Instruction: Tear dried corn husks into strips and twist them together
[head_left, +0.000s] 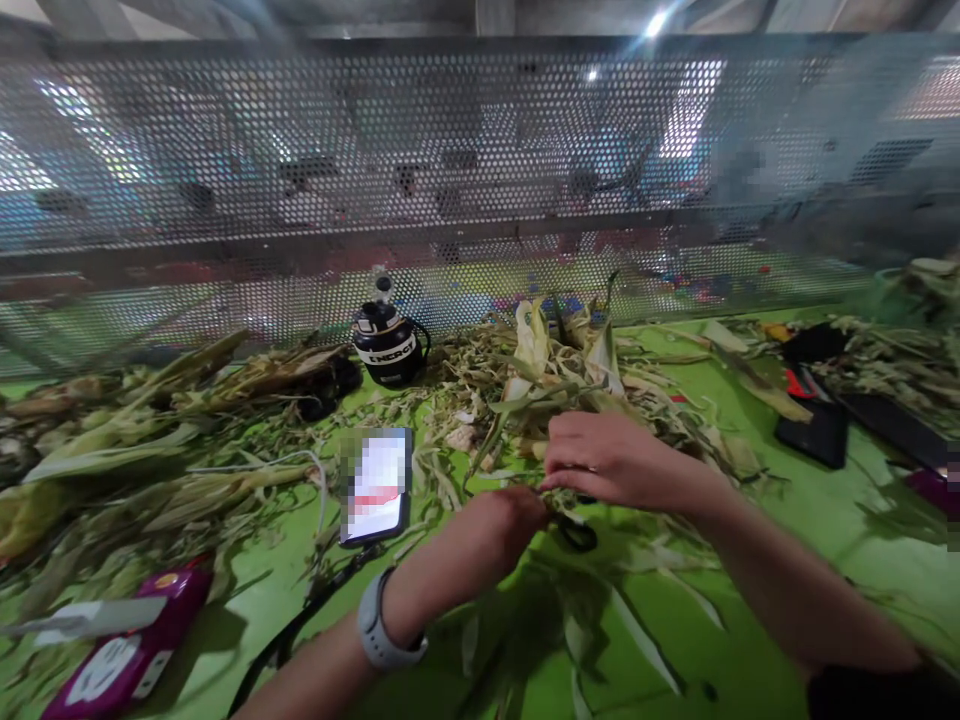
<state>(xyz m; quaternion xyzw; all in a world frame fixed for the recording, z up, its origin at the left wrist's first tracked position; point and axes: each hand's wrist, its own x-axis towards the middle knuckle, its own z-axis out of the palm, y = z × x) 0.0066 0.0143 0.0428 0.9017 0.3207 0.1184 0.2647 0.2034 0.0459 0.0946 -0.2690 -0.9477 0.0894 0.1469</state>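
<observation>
My left hand (514, 525), below a watch with a grey band (375, 620), is closed low over the green table. My right hand (600, 460), a ring on one finger, meets it with fingertips pinched together. Both seem to grip strips of corn husk; the exact grip is hidden behind the fingers. Pale husk strips (645, 640) fan out below the hands. Just under them lies a small black loop (576, 535). Beyond the hands rises a heap of dry husks (532, 340).
A lit phone (379, 485) and a black "ENERGY" jug (388, 345) stand left of centre. More husks (150, 430) cover the left side. A purple case (139, 645) lies front left, a dark phone (814, 432) at right. A perforated metal panel (450, 130) closes the back.
</observation>
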